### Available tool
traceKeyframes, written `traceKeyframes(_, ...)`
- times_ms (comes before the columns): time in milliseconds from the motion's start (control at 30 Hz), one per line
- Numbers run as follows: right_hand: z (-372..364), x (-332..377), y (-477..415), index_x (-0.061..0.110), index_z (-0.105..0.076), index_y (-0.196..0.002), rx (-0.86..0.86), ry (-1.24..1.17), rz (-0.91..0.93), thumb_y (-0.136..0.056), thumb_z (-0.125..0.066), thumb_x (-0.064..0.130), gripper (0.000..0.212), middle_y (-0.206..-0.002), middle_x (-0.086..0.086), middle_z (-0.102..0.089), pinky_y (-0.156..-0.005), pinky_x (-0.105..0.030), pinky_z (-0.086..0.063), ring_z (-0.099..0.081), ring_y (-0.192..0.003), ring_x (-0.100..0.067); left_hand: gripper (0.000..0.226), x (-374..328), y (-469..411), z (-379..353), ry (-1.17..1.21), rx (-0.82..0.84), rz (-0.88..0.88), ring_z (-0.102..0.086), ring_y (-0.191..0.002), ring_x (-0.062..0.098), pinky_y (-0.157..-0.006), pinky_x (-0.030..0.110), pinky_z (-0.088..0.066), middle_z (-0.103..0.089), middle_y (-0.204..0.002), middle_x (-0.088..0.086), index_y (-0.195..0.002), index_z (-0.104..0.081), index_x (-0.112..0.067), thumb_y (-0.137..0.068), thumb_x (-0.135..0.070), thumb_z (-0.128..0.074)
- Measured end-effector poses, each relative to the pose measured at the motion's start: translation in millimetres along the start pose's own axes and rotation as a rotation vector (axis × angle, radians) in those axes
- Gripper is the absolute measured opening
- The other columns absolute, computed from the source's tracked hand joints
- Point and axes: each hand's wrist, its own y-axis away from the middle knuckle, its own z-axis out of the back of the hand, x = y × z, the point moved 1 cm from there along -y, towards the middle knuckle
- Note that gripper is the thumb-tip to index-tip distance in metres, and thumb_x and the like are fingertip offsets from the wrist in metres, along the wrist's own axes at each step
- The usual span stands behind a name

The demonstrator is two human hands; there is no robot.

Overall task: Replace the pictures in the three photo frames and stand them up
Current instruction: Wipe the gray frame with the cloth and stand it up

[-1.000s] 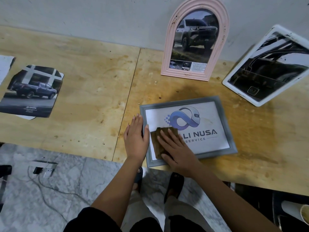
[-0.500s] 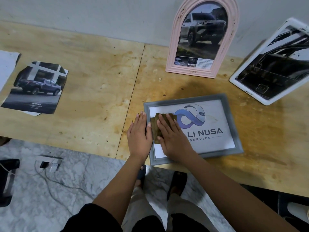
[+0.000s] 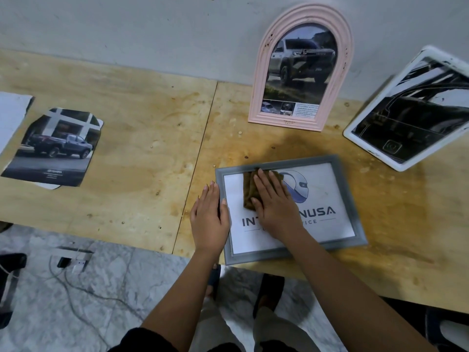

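A grey photo frame (image 3: 352,199) lies flat near the table's front edge, showing a logo print with a helmet. My right hand (image 3: 272,201) presses a folded brown cloth (image 3: 250,189) flat against the upper left part of its glass. My left hand (image 3: 209,219) rests with straight fingers on the frame's left border. A pink arched frame (image 3: 261,72) with a truck picture stands against the wall. A white frame (image 3: 360,128) with a dark picture stands tilted at the right.
A loose cut-out truck picture (image 3: 54,148) lies on the plywood table (image 3: 142,138) at the left, beside a white sheet (image 3: 10,115) at the edge. Below the table's front edge are marble floor, a power strip (image 3: 73,260) and cables.
My right hand has slid the cloth from the lower left of the glass up toward the frame's top edge. My left hand has stayed on the left border.
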Motion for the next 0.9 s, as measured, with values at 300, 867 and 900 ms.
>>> traceKeyframes(300,10,-34,7,0.02,-0.011,-0.15,0.004,0.045,-0.126,-0.09,-0.006,0.051,0.068,-0.157,0.007,-0.002,-0.114,-0.03,0.012,0.006,-0.143,-0.007,0.047,-1,0,0,0.015,-0.005,0.0,-0.024,-0.138,0.004,-0.113,0.035,-0.02,-0.04,-0.147,-0.002,-0.14,-0.042,-0.016,-0.095,-0.029,-0.035)
traceKeyframes(867,38,-78,16,0.013,-0.006,-0.151,-0.009,-0.058,-0.414,-0.101,-0.027,0.035,0.058,-0.159,-0.003,0.0,-0.118,-0.033,-0.004,0.002,-0.146,-0.018,0.046,1,1,-3,-0.012,-0.016,0.006,-0.026,-0.14,0.006,-0.112,0.03,-0.016,-0.041,-0.147,-0.003,-0.14,-0.044,-0.015,-0.096,-0.026,-0.036)
traceKeyframes(900,39,-77,17,0.014,-0.006,-0.151,-0.008,-0.072,-0.431,-0.101,-0.027,0.035,0.058,-0.159,-0.003,0.0,-0.117,-0.033,-0.005,0.002,-0.146,-0.018,0.046,1,1,-3,-0.016,-0.018,0.007,-0.027,-0.14,0.007,-0.112,0.03,-0.016,-0.041,-0.147,-0.003,-0.139,-0.044,-0.015,-0.096,-0.026,-0.036)
